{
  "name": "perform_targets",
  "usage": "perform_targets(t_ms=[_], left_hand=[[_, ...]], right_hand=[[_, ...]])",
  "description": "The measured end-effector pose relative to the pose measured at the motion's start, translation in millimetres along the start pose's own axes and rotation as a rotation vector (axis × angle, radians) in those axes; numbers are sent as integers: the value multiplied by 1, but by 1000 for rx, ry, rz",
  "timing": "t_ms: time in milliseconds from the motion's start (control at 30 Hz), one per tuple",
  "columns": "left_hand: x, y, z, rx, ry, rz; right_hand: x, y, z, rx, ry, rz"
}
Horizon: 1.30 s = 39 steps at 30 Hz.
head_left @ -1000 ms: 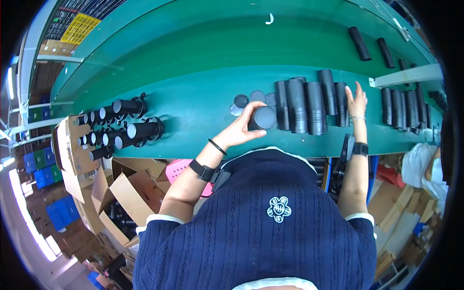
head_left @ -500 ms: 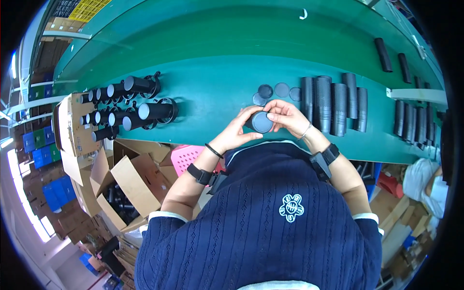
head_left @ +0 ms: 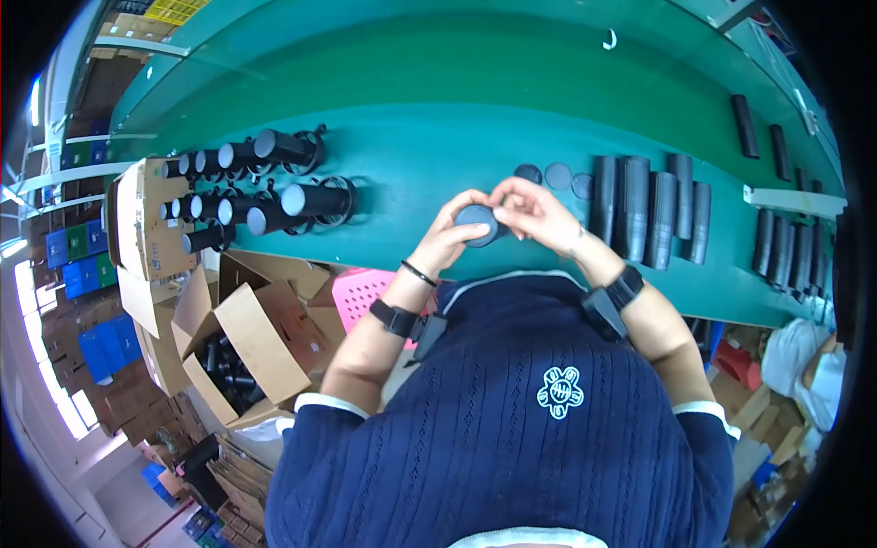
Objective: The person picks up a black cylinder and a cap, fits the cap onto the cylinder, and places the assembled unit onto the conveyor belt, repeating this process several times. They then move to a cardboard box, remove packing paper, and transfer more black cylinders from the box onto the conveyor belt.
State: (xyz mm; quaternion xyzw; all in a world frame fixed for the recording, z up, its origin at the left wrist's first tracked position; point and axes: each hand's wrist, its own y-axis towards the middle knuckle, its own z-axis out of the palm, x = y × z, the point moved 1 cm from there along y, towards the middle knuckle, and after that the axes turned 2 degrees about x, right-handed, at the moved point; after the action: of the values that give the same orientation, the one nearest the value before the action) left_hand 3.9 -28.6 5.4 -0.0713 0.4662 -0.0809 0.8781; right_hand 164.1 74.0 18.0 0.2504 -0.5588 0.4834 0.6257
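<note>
Cylinder, probably, in left hand

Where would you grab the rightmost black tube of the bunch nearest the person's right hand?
Probably around the middle of that black tube, with the right hand coming in from its right: the body is long and slim, and that side faces bare green tabletop, while other tubes crowd its left.

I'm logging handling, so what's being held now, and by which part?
A dark round piece, by its edge and face, in the left grip; whether the right grip holds it is unclear.
</note>
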Motion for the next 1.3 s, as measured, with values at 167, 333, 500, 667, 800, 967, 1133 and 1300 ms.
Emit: perform_targets(t_ms=[167,333,500,667,800,967,1133,1300], left_hand=[[-34,8,6,298,-200,185],[-33,34,20,572,-291,229],[-28,66,41,5,-691,40],[33,126,73,6,247,-359],[65,168,146,-18,1047,-265],[88,195,148,-16,1334,-267],[54,168,144,282,512,-294],[-15,117,110,411,288,-274]], right_hand=[[26,-38,-10,-50,-686,-285],[24,-63,-20,-101,-609,-214],[46,-84,-64,-303,-642,-201],[47,-95,-224,-995,-709,-208],[13,-106,-358,-1225,-918,17],[-15,-80,-381,-1237,-992,291],[-7,-88,-369,-1356,-1260,329],[85,-103,-209,-357,-249,138]])
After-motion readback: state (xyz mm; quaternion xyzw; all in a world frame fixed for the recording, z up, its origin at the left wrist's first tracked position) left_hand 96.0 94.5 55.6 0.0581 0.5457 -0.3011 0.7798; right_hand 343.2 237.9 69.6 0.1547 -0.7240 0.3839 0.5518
